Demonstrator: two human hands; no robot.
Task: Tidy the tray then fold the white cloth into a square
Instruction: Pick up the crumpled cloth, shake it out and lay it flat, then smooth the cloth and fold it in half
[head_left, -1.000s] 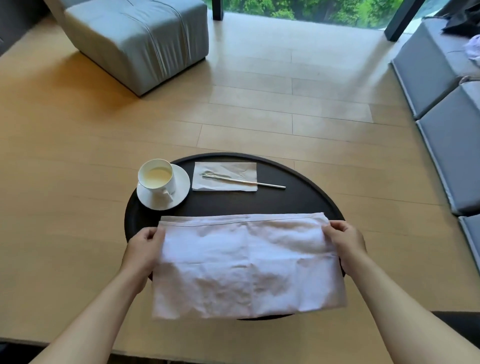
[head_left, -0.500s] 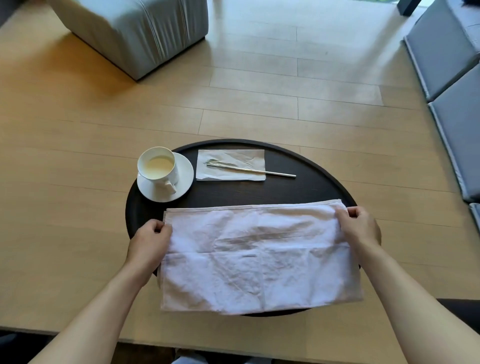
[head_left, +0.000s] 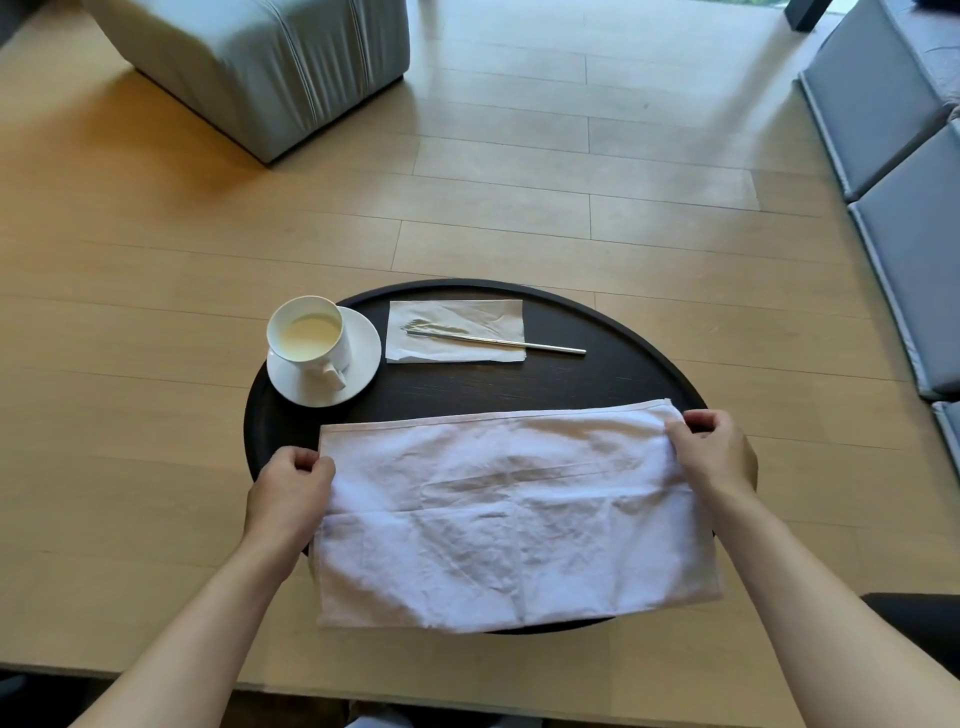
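Observation:
A white cloth (head_left: 509, 514), folded into a wide rectangle, lies over the near half of a round dark tray (head_left: 613, 374). My left hand (head_left: 291, 488) pinches its upper left corner and my right hand (head_left: 714, 452) pinches its upper right corner. On the tray's far side stand a white cup (head_left: 309, 335) of pale liquid on a saucer (head_left: 358, 379), and a paper napkin (head_left: 457, 330) with a metal fork (head_left: 493, 340) lying across it.
The tray sits on a light wooden surface whose front edge (head_left: 467, 699) is close to me. A grey ottoman (head_left: 260, 67) stands at the far left. Grey cushions (head_left: 904, 171) line the right side.
Both hands have carried the cloth's upper edge slightly toward me and to the right, and the cloth has flattened on the tray. The camera tilted down. Cup, napkin and fork stayed put.

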